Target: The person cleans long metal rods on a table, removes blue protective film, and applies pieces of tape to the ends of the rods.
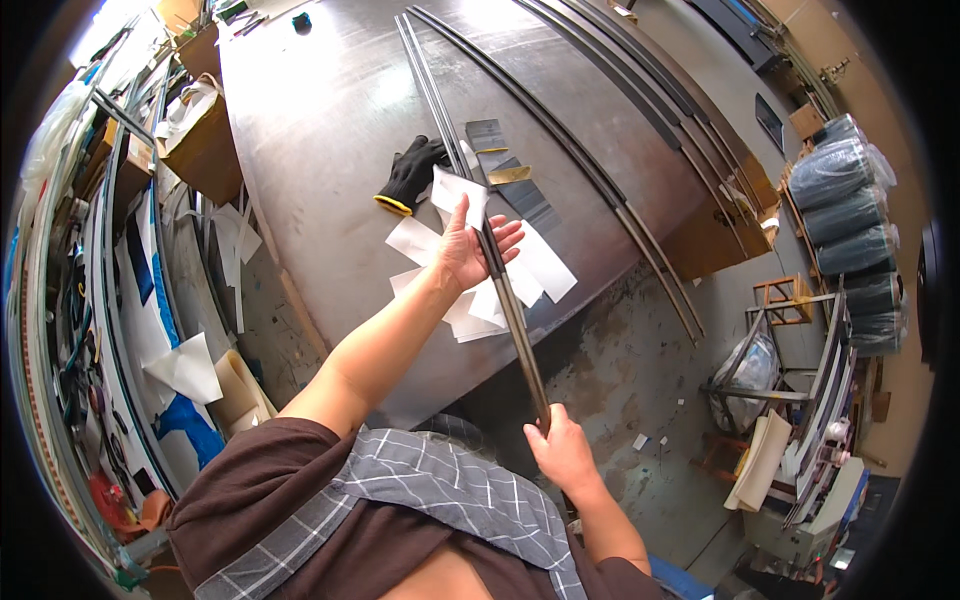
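Head view: long dark strip (521,347) lies across the tabletop (310,150), near part overhanging its edge. Long axis runs lower right to upper left, far end pointing away from the wearer. Left hand (470,252) palm up beneath it, fingers extended, slightly spread; white sheet (461,196) against the strip by the thumb. Right hand (562,447) curled round the near part, fingers closed. Probably smooth, light, whippy at full length; best held at 2 well-separated points.
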{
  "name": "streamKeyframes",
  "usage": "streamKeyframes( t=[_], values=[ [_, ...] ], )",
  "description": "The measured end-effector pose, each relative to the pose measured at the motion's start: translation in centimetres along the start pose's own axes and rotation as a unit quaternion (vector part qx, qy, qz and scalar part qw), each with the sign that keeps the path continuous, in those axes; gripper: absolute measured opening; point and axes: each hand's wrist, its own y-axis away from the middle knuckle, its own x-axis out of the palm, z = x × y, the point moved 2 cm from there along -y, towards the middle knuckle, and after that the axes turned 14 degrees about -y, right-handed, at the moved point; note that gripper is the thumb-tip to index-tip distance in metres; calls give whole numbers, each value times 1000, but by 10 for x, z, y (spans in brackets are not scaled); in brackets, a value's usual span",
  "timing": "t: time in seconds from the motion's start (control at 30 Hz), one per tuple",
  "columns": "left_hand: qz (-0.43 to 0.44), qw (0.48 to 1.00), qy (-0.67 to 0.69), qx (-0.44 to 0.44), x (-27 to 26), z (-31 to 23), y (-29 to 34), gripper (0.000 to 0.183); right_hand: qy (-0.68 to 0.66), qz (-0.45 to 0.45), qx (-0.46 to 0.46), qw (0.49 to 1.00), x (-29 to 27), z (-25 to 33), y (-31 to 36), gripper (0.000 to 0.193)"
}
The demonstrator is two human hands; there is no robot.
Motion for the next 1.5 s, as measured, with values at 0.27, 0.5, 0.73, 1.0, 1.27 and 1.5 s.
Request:
streamKeyframes(
  t=[0.27,0.5,0.73,1.0,1.27,1.5],
  values=[
    [52,998,-27,15,-79,-21,71,73,3,-84,-44,995,135,13,47,30],
    [41,997,-37,47,-138,-25,167,57,114,-154,-98,976,216,-5,86,25],
    [-12,996,-31,78,-172,-36,192,46,137,-124,-137,973,217,2,76,23],
    [-178,704,-682,-91,-185,-118,195,57,81,-112,-74,988,212,-16,45,27],
    [-294,268,-895,201,-102,-104,93,82,-5,-90,-10,996,217,-33,22,40],
    [-101,665,-675,302,-101,-80,81,80,-127,-146,-36,980,192,-29,3,31]
  ],
)
